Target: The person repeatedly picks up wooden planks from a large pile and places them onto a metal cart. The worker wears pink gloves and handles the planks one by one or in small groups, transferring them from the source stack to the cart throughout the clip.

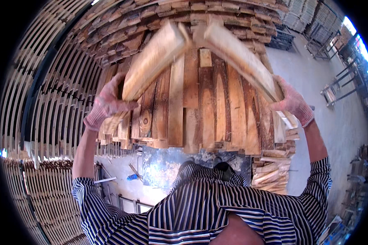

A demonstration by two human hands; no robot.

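Both of my hands wear pinkish knit gloves. My left hand (110, 97) grips the near end of a pale wooden board (156, 57), its thumb on one side and its fingers on the other. On the other side my right hand (291, 101) holds the near end of a second wooden board (242, 57). The two boards are raised and slant toward each other, their far ends close together and blurred by motion. Under them lies a layer of wooden planks (208, 110) side by side, brown and yellowish, some with bark edges and knots.
Rough boards (159, 12) are piled high behind the planks. Racks of stacked slats (57, 94) line the left side. A small wood pile (274, 173) sits low at the right. Metal frames (343, 83) stand on the grey floor. A blue object (132, 177) lies near my feet.
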